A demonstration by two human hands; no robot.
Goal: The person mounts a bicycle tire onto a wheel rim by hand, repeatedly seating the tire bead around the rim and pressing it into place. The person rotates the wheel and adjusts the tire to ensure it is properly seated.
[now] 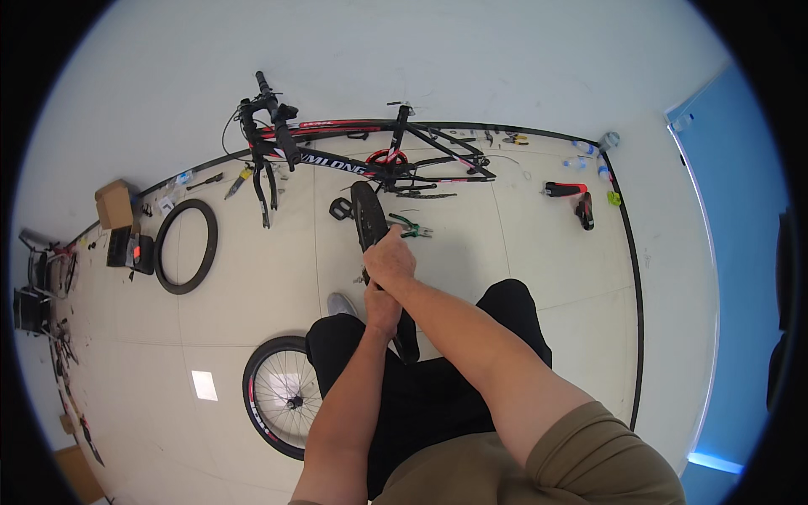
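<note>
The black tyre [368, 210] is in the middle of the scene, held edge-on in front of the person, with its near end between the two knees [507, 305]. Both hands are clamped on it: the right hand [390, 257] is closed over the farther part, and the left hand [383, 310] is closed just nearer, close beside the right one. Whether there is a rim inside this tyre, I cannot tell – it shows mostly its tread.

Beyond the tyre, the black and red bike frame [328, 160] is by the far wall. A pedal [341, 209] shows just left of the far end of the tyre, and green-handled pliers [411, 225] lie on the floor just right of it. On the left lies a bare tyre [209, 257] – farther off than the spoked wheel [252, 404], which lies near, beside the left leg. On the right is a red and black tool [562, 189].
</note>
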